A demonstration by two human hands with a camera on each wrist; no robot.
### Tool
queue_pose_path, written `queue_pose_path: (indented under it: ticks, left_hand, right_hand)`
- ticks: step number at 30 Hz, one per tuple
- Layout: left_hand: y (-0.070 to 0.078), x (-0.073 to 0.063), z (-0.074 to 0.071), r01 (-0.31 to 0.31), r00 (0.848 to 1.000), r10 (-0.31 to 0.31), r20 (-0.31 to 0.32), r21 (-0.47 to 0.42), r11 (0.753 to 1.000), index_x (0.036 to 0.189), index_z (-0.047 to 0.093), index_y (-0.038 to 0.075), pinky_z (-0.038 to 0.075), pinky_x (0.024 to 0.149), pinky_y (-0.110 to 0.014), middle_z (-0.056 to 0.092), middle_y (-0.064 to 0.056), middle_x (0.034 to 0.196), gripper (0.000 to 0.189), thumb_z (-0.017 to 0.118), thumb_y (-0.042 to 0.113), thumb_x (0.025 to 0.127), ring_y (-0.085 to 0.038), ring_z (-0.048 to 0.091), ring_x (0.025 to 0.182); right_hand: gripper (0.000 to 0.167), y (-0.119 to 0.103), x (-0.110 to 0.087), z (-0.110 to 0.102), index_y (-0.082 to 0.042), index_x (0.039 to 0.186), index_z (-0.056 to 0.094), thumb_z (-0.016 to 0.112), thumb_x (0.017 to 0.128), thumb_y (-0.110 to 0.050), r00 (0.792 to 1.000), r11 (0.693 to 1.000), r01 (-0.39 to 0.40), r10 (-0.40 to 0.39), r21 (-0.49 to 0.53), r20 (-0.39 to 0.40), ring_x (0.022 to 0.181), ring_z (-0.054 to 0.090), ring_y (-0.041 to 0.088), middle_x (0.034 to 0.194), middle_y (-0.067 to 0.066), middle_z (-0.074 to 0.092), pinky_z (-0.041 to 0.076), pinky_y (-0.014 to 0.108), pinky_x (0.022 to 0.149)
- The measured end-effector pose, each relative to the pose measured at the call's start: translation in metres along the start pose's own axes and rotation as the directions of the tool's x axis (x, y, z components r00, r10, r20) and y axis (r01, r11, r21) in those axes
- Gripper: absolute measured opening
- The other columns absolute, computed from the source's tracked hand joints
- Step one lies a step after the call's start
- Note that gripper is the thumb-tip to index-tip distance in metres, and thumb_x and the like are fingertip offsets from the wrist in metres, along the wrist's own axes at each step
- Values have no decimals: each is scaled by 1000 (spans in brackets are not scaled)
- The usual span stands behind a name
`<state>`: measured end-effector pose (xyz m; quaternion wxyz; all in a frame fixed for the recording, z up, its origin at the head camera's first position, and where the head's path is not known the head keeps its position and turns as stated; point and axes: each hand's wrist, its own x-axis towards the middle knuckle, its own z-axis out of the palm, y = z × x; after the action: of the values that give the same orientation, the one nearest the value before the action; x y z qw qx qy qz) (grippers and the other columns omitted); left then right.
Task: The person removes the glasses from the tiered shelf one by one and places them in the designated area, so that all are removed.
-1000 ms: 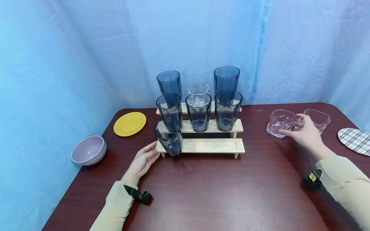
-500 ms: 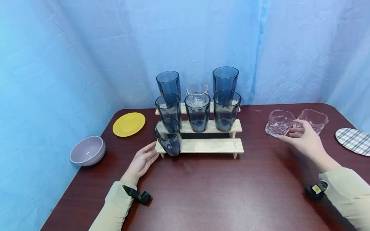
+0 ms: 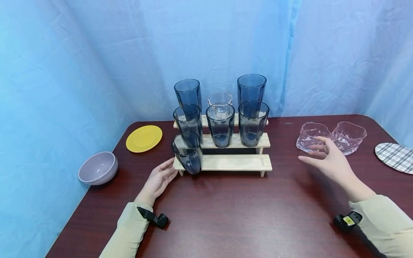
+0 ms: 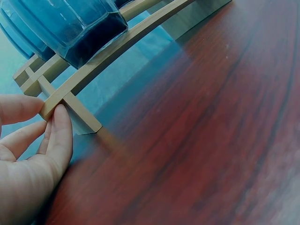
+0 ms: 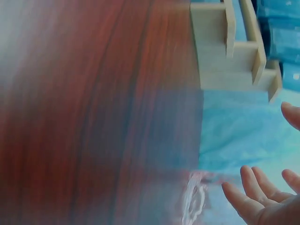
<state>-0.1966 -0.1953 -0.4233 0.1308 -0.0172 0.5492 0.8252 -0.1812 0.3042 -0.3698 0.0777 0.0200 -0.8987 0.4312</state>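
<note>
My left hand (image 3: 159,181) pinches the lower left end of a three-step wooden rack (image 3: 237,163). In the left wrist view its thumb and fingertips close on the end of the lowest plank (image 4: 93,68). One blue-grey tumbler (image 3: 190,157) stands at the left of that step. My right hand (image 3: 335,163) hovers with spread fingers and nothing in them, in front of two clear wavy glasses. The left clear glass (image 3: 311,132) is partly hidden by the fingers; the right clear glass (image 3: 350,138) stands beside it. The right wrist view shows the fingers (image 5: 248,199) apart.
Three blue-grey tumblers fill the middle step, including a centre tumbler (image 3: 221,129). Two more flank a clear glass (image 3: 220,97) on the top step. A yellow plate (image 3: 144,139) and purple bowl (image 3: 98,168) lie left; a checked mat (image 3: 395,157) lies right.
My right hand has drawn back from the clear glasses toward the near left, its fingers off them. The glasses stay on the table. The left hand has kept its hold on the rack.
</note>
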Motion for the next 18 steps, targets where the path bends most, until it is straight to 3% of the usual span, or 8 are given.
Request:
queue_pose_path:
  ticks: [2,6,9,10,13,18]
  left_hand:
    - [0,0,0,-1,1000,1,1,0,1000,148,14,-6,48,83,-17,59,11,104,57,33,-10,95,-2,60,92]
    - [-1,0,0,-1,1000,1,1,-1,1000,148,14,-6,48,83,-17,59,11,105,56,33,-10,95,-2,60,92]
    - [-1,0,0,4,1000,-4,0,-3,1000,148,15,-6,48,84,-17,59,11,105,56,33,-9,95,-2,60,92]
    - [0,0,0,4,1000,-4,0,-2,1000,148,15,-6,48,84,-17,59,11,105,56,33,-9,95,-2,60,92]
    - [0,0,0,6,1000,-6,-2,-4,1000,148,15,-6,48,84,-17,59,11,105,56,33,-9,95,-2,60,92]
    - [-1,0,0,4,1000,-4,-4,-11,1000,148,15,-6,48,83,-17,60,10,105,56,33,-9,95,-2,61,92]
  right_hand:
    - [82,-5,-2,5,3,142,26,74,82,-25,1000,999,26,-26,20,-1,83,46,-25,111,0,62,40,4,67]
    - [75,-14,-4,16,3,138,31,76,80,-16,998,995,65,-65,80,4,85,50,-21,103,-18,54,44,5,71]
    - [73,-20,-7,24,4,137,32,75,80,-13,996,990,89,-92,105,21,87,50,-18,112,8,59,45,6,74]
    - [72,-22,-8,26,3,136,33,75,80,-13,995,989,99,-102,105,22,88,50,-18,111,8,59,45,6,76]
    - [71,-30,-12,31,2,137,35,75,80,-15,991,989,127,-129,75,34,90,49,-18,119,27,55,44,5,77]
    - [67,-40,-17,42,-3,134,41,77,79,-18,983,983,176,-178,43,40,92,50,-15,117,23,58,43,5,79]
